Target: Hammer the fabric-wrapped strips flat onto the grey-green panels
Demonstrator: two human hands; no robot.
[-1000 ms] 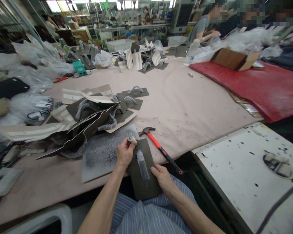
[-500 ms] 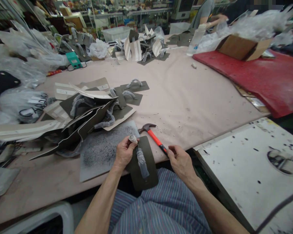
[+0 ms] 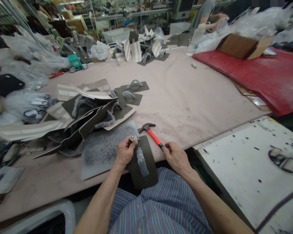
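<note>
My left hand (image 3: 125, 152) pinches a small whitish cylinder (image 3: 133, 138) with a round top, upright at the upper end of a dark olive panel (image 3: 150, 162). A plastic-wrapped handle (image 3: 142, 161) runs along this panel, which overhangs the table edge toward my lap. My right hand (image 3: 176, 156) has its fingers closed around the end of the claw hammer's (image 3: 154, 136) red and black grip. The hammer's head points away from me, close to the table surface. Under and beside my left hand lies a grey speckled slab (image 3: 100, 156).
To the left is a pile of similar panels (image 3: 88, 110) with wrapped handles. Farther back stand another heap of panels (image 3: 136, 48), a clear bottle (image 3: 195, 40) and a cardboard box (image 3: 244, 45) on a red sheet (image 3: 258, 78). A white machine table (image 3: 246, 162) adjoins at right.
My right hand has moved slightly left and up along the hammer's grip, its fingers closing farther around it. My left hand and the small cylinder stay nearly in place.
</note>
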